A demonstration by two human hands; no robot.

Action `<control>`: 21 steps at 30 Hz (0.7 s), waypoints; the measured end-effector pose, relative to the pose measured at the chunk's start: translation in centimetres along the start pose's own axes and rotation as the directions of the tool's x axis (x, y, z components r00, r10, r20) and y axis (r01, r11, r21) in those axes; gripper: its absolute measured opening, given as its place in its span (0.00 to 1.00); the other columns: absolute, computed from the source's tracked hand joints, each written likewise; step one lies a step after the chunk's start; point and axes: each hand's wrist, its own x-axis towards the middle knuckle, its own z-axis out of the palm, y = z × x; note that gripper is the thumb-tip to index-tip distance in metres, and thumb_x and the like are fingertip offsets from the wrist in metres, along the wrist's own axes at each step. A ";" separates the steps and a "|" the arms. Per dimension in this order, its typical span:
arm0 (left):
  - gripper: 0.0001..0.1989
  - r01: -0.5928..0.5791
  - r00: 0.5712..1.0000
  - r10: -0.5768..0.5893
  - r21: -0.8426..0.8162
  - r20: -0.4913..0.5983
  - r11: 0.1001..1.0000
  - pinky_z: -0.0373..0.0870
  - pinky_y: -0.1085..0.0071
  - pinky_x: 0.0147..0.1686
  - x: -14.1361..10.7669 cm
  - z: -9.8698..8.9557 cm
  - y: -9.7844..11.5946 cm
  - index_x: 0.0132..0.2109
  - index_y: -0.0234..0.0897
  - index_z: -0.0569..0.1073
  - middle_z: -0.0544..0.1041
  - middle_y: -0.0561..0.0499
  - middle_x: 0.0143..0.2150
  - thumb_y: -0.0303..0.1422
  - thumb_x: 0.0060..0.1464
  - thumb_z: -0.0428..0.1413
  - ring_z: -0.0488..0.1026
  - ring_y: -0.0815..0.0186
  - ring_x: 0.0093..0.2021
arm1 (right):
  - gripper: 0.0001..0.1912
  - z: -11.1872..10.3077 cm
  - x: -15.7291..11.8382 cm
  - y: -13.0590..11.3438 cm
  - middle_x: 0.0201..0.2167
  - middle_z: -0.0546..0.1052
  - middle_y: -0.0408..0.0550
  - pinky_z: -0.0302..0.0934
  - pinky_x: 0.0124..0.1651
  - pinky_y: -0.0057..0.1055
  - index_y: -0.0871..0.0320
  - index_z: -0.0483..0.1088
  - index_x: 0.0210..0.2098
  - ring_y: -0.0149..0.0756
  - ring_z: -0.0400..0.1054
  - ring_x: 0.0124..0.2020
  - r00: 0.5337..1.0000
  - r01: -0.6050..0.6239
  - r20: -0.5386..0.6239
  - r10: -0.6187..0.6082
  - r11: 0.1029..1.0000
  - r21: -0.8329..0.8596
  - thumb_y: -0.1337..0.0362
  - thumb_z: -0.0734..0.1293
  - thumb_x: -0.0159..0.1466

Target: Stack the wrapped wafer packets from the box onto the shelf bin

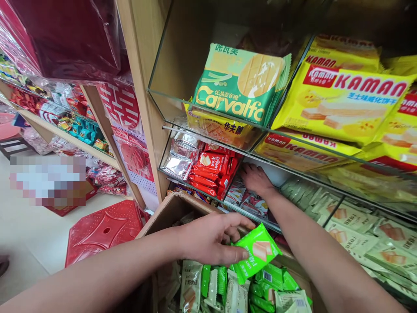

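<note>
My left hand (216, 239) pinches a bright green snack packet (257, 252) between thumb and fingers, above an open cardboard box (172, 208). Inside that box lie loose green packets (272, 278) mixed with pale cream-green packets (192, 278). My right hand (257, 179) reaches into a low glass-fronted shelf compartment, over small white-and-red packets (252, 204). Its fingers look apart, with nothing visible in them, though the tips are partly hidden. Left of it, the neighbouring compartment has red packets (213, 167) and silver packets (180, 154).
Above are green Carvalfo biscuit packs (234, 91) and yellow Kaman wafer packs (345, 100) behind glass edges. Pale packets (355, 230) fill compartments at right. A red plastic stool (106, 228) stands on the floor at left, near a wooden shelf post (143, 87).
</note>
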 end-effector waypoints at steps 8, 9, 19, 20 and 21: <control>0.25 0.061 0.990 -0.112 -0.463 -0.084 0.884 0.66 0.77 0.21 0.5 -0.3 1.0 0.51 0.40 0.56 0.68 0.55 0.30 0.36 0.48 0.57 0.71 0.71 0.24 | 0.20 1.3 0.1 1.3 0.49 0.66 0.57 0.54 0.49 0.32 0.65 0.61 0.51 0.40 0.58 0.50 0.984 -0.166 -0.031 0.176 0.967 0.195 0.72 0.56 0.58; 0.26 0.038 0.985 -0.115 -0.478 -0.132 0.877 0.68 0.75 0.23 0.7 -0.4 1.3 0.52 0.40 0.56 0.69 0.54 0.31 0.36 0.48 0.57 0.72 0.70 0.25 | 0.19 1.4 0.1 1.3 0.49 0.67 0.57 0.54 0.50 0.32 0.65 0.61 0.50 0.40 0.59 0.50 0.979 -0.190 -0.034 0.203 0.956 0.222 0.71 0.56 0.59; 0.18 0.214 0.941 -0.032 0.517 -0.338 0.829 0.69 0.69 0.36 5.1 -3.0 3.5 0.52 0.33 0.59 0.73 0.44 0.41 0.31 0.55 0.48 0.72 0.64 0.37 | 0.19 0.7 0.5 1.8 0.48 0.69 0.53 0.55 0.49 0.42 0.60 0.64 0.48 0.40 0.63 0.48 0.893 -0.409 0.023 0.449 0.789 0.458 0.58 0.61 0.61; 0.18 0.273 0.940 -0.053 0.649 -0.337 0.710 0.69 0.67 0.36 5.7 -3.0 3.7 0.52 0.32 0.59 0.73 0.43 0.40 0.31 0.54 0.48 0.72 0.61 0.39 | 0.19 0.8 0.6 2.0 0.48 0.69 0.54 0.56 0.49 0.42 0.61 0.64 0.48 0.41 0.63 0.47 0.881 -0.431 0.040 0.472 0.764 0.481 0.56 0.61 0.60; 0.17 0.309 0.941 -0.076 0.750 -0.328 0.585 0.69 0.65 0.37 6.3 -2.9 3.8 0.51 0.31 0.60 0.74 0.41 0.40 0.30 0.54 0.49 0.72 0.58 0.40 | 0.20 1.1 0.8 2.2 0.47 0.69 0.54 0.57 0.48 0.42 0.61 0.64 0.48 0.40 0.64 0.47 0.870 -0.450 0.057 0.490 0.739 0.502 0.55 0.61 0.60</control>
